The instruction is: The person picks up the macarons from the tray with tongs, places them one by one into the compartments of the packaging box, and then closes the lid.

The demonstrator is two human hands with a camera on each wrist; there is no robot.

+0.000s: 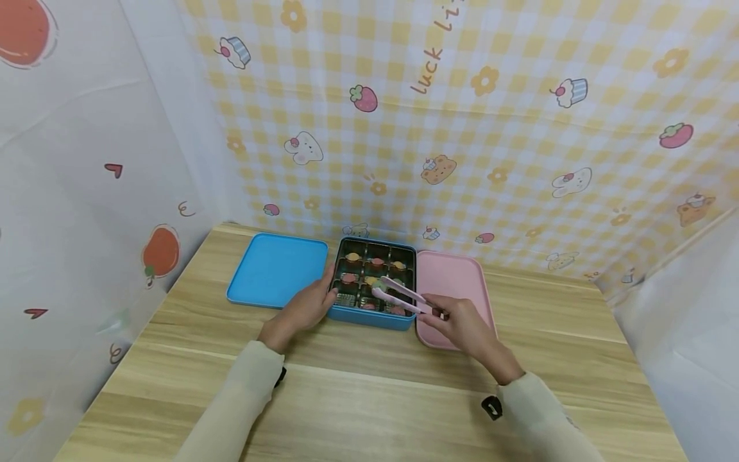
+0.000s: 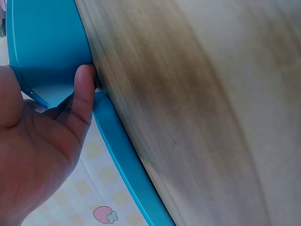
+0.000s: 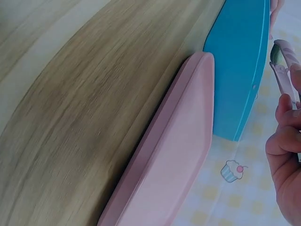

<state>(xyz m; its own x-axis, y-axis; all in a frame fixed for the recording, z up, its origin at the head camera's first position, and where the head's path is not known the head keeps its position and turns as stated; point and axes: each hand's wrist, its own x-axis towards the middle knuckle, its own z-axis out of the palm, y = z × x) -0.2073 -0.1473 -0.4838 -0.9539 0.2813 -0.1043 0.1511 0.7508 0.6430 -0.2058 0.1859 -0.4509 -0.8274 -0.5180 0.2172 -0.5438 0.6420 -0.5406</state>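
R fingers point(image 1: 447, 301) – pinch smooth pink tongs point(image 1: 398, 303) | L fingers point(image 2: 83, 99) – straight, agst sq. blue box point(image 1: 369, 318) | wood-grain tbl point(image 1: 369, 410)

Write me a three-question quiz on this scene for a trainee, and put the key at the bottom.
1. Name the tool that the right hand holds.
2. True or false: the left hand is clear of the blue box.
3. Choose one. Seen from the person's seat, where does the pink tray lie relative to the box?
A) To its left
B) To its right
C) Inside it

Key
1. The pink tongs, whose tips are over the box.
2. False: that hand touches the side of the box.
3. B
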